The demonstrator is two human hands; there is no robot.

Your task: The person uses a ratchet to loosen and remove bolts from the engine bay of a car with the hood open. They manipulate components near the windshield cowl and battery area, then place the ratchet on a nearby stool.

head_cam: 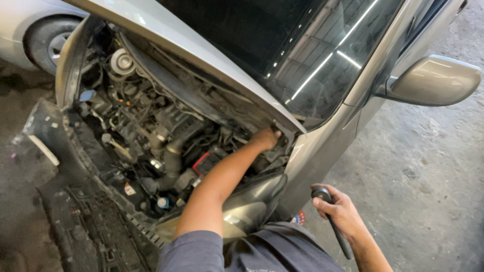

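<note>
We see the left hand (pixel 264 137) reaching deep into the engine bay (pixel 151 136), fingers hidden beneath the raised hood (pixel 201 55) (grip impossible to tell). At four o'clock from it, the right hand (pixel 339 207) is wrapped tightly around a black-handled tool (pixel 330 214), its head at the fingers' top.

Silver side mirror (pixel 436 80) sticks out top right, windshield (pixel 322 55) reflecting ceiling strip lights. Stained concrete floor (pixel 423 171) all around. Another car's wheel (pixel 45 40) top left, and what's probably a detached bumper (pixel 75 221) lying bottom left.
</note>
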